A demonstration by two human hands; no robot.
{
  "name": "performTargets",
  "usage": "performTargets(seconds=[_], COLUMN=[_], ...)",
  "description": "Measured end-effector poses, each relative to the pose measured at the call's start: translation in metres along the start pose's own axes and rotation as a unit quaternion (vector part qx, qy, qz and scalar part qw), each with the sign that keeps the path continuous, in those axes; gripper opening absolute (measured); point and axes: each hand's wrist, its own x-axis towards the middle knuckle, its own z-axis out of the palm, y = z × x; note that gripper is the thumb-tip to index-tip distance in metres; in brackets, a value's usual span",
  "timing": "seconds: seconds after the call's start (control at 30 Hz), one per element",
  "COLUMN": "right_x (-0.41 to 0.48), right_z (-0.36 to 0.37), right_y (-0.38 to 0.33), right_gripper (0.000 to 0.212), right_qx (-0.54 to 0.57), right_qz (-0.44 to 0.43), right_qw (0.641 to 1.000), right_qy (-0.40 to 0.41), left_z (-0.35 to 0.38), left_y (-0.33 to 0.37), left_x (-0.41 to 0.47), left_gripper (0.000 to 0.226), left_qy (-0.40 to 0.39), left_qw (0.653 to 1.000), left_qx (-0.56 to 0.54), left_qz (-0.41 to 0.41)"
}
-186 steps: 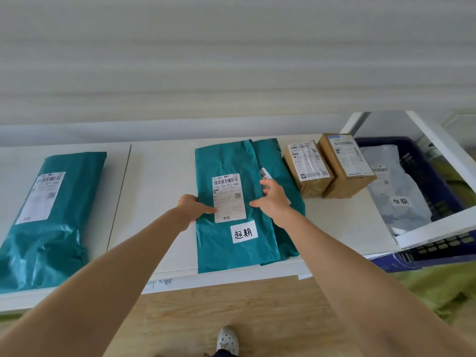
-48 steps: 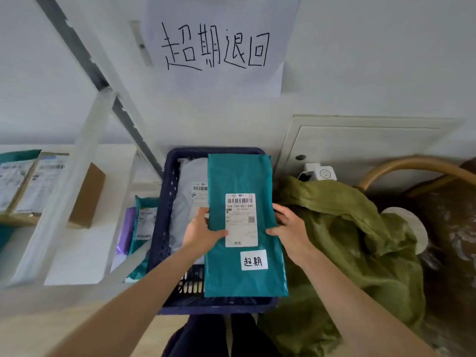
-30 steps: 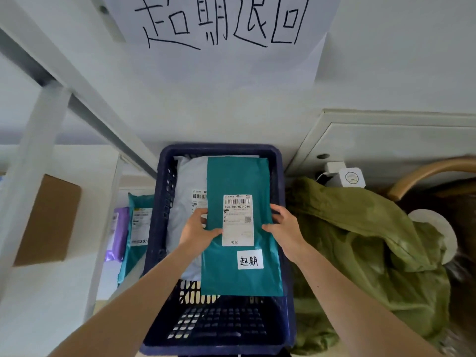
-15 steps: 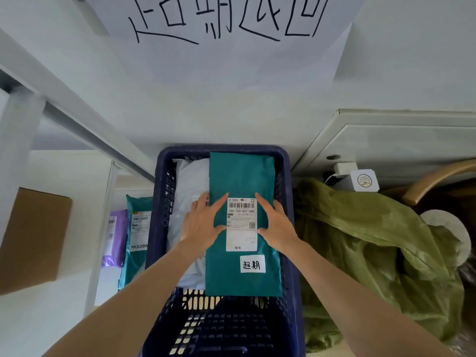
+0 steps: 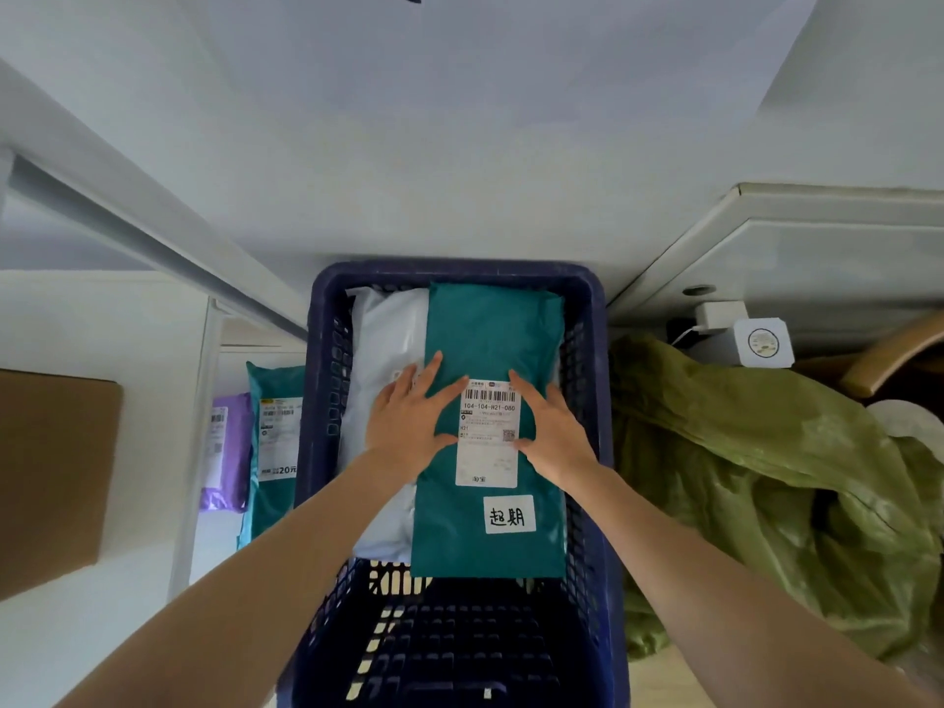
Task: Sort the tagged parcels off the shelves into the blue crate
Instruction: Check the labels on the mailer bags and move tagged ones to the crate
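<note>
The left hand (image 5: 408,426) and right hand (image 5: 554,434) are bare, as are both forearms (image 5: 265,569) to the frame's edge.

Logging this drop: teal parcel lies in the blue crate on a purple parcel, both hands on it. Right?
No: head view shows the teal parcel in the blue crate on a white parcel, left hand and right hand on it.

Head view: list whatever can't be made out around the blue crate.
White parcel: label mostly hidden under the left hand and teal parcel.
Wall sign: writing cut off by the top edge.
Purple parcel: label print too small to read.
Blue crate: near rim cut off by the bottom edge.
</note>
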Motion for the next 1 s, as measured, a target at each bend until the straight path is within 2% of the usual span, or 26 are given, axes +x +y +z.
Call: performTargets(seconds=[0.3,0.53,0.73,1.0], right_x=[0.007,-0.008,-0.023,-0.068], right_z=[0.008,-0.002,-0.017,-0.039], right_y=[0.002,-0.001,-0.010,-0.022], right_gripper=[0.079,0.081,0.079,0.075], right_qx=[0.014,0.029,0.039,0.124], right_qz=[0.014,0.030,0.012,-0.028], right_qw=[1.000,0.998,0.997,0.989], right_qy=[0.013,0.037,0.059,0.078], left_z=[0.005,-0.007,-0.028,-0.059], left_y=[-0.007,-0.004,0.001,0.019], left_x=[0.008,-0.003,-0.018,-0.054], left_gripper=[0.082,0.080,0.078,0.076], left_qy=[-0.013,-0.017,-0.012,0.030], left_qw=[1.000,0.998,0.994,0.981], left_qx=[-0.008,-0.054,-0.105,-0.193], left_qz=[0.019,0.026,0.023,-0.006])
